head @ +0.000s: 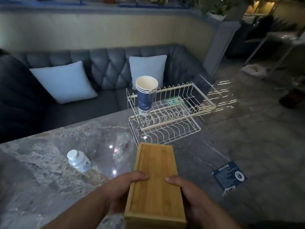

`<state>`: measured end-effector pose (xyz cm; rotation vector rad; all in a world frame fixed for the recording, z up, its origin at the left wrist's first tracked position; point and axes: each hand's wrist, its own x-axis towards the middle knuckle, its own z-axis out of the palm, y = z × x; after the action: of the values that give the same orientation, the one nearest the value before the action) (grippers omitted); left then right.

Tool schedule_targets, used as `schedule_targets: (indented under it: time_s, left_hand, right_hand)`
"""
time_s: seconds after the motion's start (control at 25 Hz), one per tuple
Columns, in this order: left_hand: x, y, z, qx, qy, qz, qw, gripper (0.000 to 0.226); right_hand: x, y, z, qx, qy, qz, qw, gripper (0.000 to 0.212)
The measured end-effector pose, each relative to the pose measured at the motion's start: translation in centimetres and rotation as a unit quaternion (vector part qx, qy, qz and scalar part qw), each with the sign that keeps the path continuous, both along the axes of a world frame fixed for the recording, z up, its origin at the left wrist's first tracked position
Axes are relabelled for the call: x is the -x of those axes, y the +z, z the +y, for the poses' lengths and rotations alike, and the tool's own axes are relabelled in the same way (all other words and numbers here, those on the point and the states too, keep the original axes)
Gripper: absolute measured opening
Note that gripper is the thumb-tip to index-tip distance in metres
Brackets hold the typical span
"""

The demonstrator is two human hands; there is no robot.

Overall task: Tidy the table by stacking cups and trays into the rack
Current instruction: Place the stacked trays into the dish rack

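A long bamboo tray (155, 164) is held above the near part of the marble table (49, 162), its far end pointing toward the rack. My left hand (122, 189) grips its left side with the thumb over the rim. Gripping the right side is my right hand (191, 194), thumb on top. The white two-tier wire rack (173, 119) stands at the table's far edge. A stack of blue paper cups (146, 96) stands in the rack's upper tier at its left end.
A small white-capped bottle (79, 160) lies on the table left of the tray. A dark blue card (230, 176) lies to the right. Behind the table runs a grey tufted sofa (107, 66) with two pale cushions. A green item shows through the rack's upper tier.
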<state>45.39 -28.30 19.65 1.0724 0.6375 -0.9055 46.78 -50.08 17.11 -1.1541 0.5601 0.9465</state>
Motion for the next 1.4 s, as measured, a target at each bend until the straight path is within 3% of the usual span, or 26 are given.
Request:
schedule_targets:
  time_s: [0.12,0.4,0.52,0.68,1.12,1.4]
  left_hand:
    - [0.1,-2.1,-0.7,0.074,-0.016,0.004,0.997,0.044]
    - [-2.4,-5.1,-4.2,0.125,0.060,-0.010,0.990,0.044]
    - [-4.3,-6.0,-5.5,0.109,0.078,-0.009,0.991,0.045]
    - [-7.2,-6.6,-6.7,0.054,0.074,-0.030,0.995,0.063]
    - [-9.1,-9.8,-8.5,0.033,0.106,-0.051,0.992,0.075]
    - [-13.8,-10.5,-8.7,0.002,0.167,-0.071,0.983,0.068]
  right_hand:
    - [-1.7,-0.8,-2.1,0.014,0.004,0.001,1.000,0.051]
    - [-6.9,-2.5,-4.5,0.031,0.039,-0.003,0.999,0.049]
    - [-8.6,-3.3,-6.1,0.039,0.064,0.001,0.997,0.056]
    - [-9.8,-4.4,-8.0,-0.008,0.095,0.012,0.995,0.054]
    - [-16.3,-7.9,-8.6,-0.028,0.134,-0.032,0.990,0.049]
    - [-20.5,-9.4,-7.9,-0.016,0.208,-0.046,0.977,0.079]
